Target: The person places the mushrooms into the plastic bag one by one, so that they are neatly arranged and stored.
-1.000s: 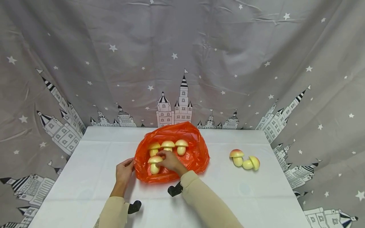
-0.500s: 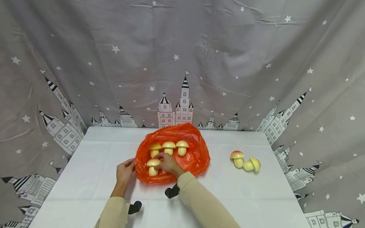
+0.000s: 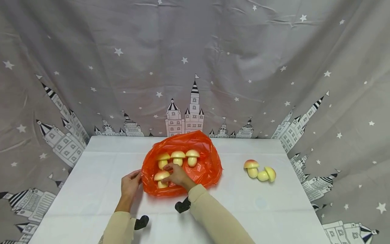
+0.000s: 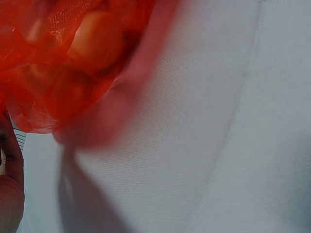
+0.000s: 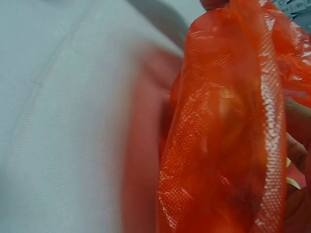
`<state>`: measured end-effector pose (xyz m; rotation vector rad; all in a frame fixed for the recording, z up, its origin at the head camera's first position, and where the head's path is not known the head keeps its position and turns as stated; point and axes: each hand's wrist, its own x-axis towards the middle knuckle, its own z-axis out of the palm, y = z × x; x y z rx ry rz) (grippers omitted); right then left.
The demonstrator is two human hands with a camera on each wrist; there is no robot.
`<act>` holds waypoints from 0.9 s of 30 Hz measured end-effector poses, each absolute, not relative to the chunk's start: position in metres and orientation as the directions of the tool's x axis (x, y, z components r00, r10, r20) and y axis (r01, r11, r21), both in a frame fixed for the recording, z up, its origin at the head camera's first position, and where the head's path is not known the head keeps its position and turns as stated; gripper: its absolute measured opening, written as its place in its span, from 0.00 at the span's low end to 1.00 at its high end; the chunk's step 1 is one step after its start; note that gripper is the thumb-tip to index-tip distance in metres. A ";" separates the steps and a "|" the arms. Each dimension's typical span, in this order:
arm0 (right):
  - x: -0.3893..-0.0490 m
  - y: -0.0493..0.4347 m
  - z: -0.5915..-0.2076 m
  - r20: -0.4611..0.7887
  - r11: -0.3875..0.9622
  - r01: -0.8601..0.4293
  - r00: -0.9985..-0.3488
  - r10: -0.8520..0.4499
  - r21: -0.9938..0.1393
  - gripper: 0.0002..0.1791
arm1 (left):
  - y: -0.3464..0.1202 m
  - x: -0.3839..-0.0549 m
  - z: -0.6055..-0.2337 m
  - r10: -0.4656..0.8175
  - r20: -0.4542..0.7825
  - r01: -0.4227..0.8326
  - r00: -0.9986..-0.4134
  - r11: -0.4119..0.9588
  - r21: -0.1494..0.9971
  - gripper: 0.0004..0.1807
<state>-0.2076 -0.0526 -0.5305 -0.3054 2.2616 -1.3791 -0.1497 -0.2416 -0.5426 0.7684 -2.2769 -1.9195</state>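
Observation:
A red plastic bag (image 3: pixel 210 169) lies with its mouth spread wide in the middle of the table. Inside it, three toy mushrooms with pale yellow caps stand along the back: left (image 3: pixel 163 161), middle (image 3: pixel 178 158) and right (image 3: pixel 192 158). My right hand (image 3: pixel 179 176) reaches into the bag and grips a fourth-row-front toy mushroom (image 3: pixel 160 176) at the front left. My left hand (image 3: pixel 130 184) holds the bag's left edge. In the right wrist view, the bag's wall (image 5: pixel 218 141) hides most of the right hand's fingers (image 5: pixel 296 121).
Two more toy mushrooms lie on the white table (image 3: pixel 259 206) to the right of the bag, one red-capped (image 3: pixel 251 168) and one tipped sideways (image 3: pixel 267 174), close together. Behind the table hangs a grey curtain (image 3: pixel 195 51) printed with castles and stars.
My right hand has shifted slightly left inside the bag, bringing the front mushroom closer to the bag's left wall. My left hand stays at the bag's edge.

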 end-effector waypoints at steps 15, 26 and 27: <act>-0.201 -0.029 -0.516 -0.130 0.259 0.008 -0.880 -0.456 -0.966 0.28 | -0.244 -0.151 -0.541 -0.416 -0.258 -0.320 -0.872 0.086 0.944 0.20; -0.197 0.006 -0.504 -0.106 0.150 0.048 -0.908 -0.405 -0.987 0.28 | -0.244 -0.149 -0.543 -0.414 -0.246 -0.315 -0.877 0.109 0.943 0.21; -0.196 0.010 -0.499 -0.104 0.154 0.044 -0.909 -0.403 -0.987 0.27 | -0.244 -0.149 -0.543 -0.416 -0.243 -0.313 -0.877 0.109 0.943 0.21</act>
